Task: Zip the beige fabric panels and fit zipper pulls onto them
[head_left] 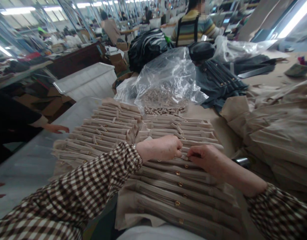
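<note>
My left hand and my right hand meet over a fanned stack of beige fabric strips with brass snap buttons. Both hands are closed in a pinch on one strip near its top edge, fingertips almost touching. A second stack of the same strips lies to the left. Behind them a clear plastic bag holds many small beige toggle pieces. Both my sleeves are brown-and-white checked.
Another person's hand in a dark sleeve reaches in from the left. Beige garments are heaped at right, dark garments behind. A person in a striped top stands at the back. A white bin sits left.
</note>
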`<state>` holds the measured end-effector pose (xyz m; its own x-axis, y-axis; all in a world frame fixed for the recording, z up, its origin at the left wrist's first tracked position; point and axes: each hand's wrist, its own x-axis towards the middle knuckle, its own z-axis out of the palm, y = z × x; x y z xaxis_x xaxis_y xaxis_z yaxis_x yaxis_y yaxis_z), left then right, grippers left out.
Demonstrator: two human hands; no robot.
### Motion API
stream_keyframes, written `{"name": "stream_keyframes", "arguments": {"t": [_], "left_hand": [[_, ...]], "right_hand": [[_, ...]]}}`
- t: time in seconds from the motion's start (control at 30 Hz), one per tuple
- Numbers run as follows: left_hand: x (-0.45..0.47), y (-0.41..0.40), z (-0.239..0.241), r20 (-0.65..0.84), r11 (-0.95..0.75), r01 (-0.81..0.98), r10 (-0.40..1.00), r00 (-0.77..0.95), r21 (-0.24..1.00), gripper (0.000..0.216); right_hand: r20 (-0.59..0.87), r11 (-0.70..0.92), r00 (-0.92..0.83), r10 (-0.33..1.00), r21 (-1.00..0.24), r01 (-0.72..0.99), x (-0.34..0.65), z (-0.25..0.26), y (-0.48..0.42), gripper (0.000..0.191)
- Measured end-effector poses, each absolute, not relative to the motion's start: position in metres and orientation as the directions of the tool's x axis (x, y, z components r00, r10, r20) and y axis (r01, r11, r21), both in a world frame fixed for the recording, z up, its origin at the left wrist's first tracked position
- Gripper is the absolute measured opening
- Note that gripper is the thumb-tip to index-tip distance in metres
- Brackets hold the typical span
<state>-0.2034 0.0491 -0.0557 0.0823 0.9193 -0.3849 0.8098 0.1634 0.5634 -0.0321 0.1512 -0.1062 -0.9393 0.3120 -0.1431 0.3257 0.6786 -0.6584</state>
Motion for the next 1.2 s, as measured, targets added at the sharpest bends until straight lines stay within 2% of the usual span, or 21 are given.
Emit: {"name": "stream_keyframes", "arguments": {"t": [0.17,0.3,0.43,0.53,0.6,0.67,0.7,0.73,0.8,0.9,0.97,1.0,1.07,1.13,1.2], "left_hand": [[-0.201,0.050,-0.058,-0.379,0.172,0.833,0.924,0.048,0.525,0.022],[-0.200,0.048,-0.061,-0.369,0.187,0.845,0.929,0.012,0.500,0.020],[-0.205,0.042,-0.057,-0.372,0.226,0.834,0.928,-0.026,0.503,0.024],[-0.211,0.036,-0.054,-0.354,0.257,0.794,0.934,-0.057,0.551,0.026],[-0.212,0.034,-0.053,-0.361,0.343,0.630,0.927,-0.105,0.697,0.025],[-0.209,0.033,-0.052,-0.384,0.409,0.307,0.913,-0.140,0.859,0.025],[-0.207,0.033,-0.052,-0.392,0.411,0.143,0.908,-0.144,0.900,0.028],[-0.204,0.033,-0.051,-0.391,0.398,0.021,0.909,-0.143,0.917,0.032],[-0.199,0.034,-0.049,-0.368,0.355,-0.113,0.920,-0.136,0.928,0.039],[-0.194,0.034,-0.047,-0.352,0.326,-0.168,0.922,-0.159,0.930,0.039],[-0.193,0.033,-0.047,-0.353,0.323,-0.160,0.909,-0.223,0.933,0.037],[-0.193,0.032,-0.047,-0.352,0.325,-0.144,0.901,-0.252,0.935,0.035],[-0.192,0.030,-0.046,-0.355,0.339,-0.105,0.899,-0.255,0.935,0.035],[-0.190,0.027,-0.045,-0.393,0.385,-0.075,0.902,-0.181,0.920,0.041],[-0.188,0.025,-0.046,-0.457,0.454,-0.051,0.883,-0.107,0.889,0.041]], "right_hand": [[-0.119,0.792,-0.945,0.306,-0.518,0.322,-0.033,-0.111,0.149,0.018],[-0.146,0.827,-0.942,0.302,-0.453,0.335,-0.034,-0.108,0.144,0.016],[-0.166,0.812,-0.936,0.312,-0.465,0.353,-0.034,-0.104,0.145,0.017],[-0.070,0.757,-0.925,0.374,-0.554,0.348,-0.034,-0.101,0.145,0.014],[-0.030,0.620,-0.900,0.436,-0.714,0.324,-0.037,-0.097,0.142,0.011],[-0.088,0.342,-0.893,0.441,-0.904,0.258,-0.043,-0.092,0.134,0.022],[-0.130,0.168,-0.895,0.426,-0.961,0.220,-0.046,-0.088,0.130,0.030],[-0.168,0.000,-0.895,0.413,-0.983,0.184,-0.049,-0.084,0.126,0.037],[-0.220,-0.255,-0.879,0.423,-0.960,0.117,-0.054,-0.078,0.119,0.041],[-0.264,-0.402,-0.837,0.479,-0.914,0.058,-0.055,-0.073,0.118,0.037],[-0.249,-0.335,-0.812,0.528,-0.940,0.071,-0.051,-0.075,0.122,0.034],[-0.216,-0.245,-0.793,0.570,-0.966,0.087,-0.047,-0.076,0.125,0.032],[-0.071,0.049,-0.754,0.653,-0.990,0.135,-0.040,-0.079,0.129,0.025],[0.127,0.384,-0.758,0.640,-0.907,0.172,-0.031,-0.082,0.130,0.014],[0.270,0.618,-0.808,0.523,-0.773,0.142,-0.023,-0.084,0.129,0.012]]}}
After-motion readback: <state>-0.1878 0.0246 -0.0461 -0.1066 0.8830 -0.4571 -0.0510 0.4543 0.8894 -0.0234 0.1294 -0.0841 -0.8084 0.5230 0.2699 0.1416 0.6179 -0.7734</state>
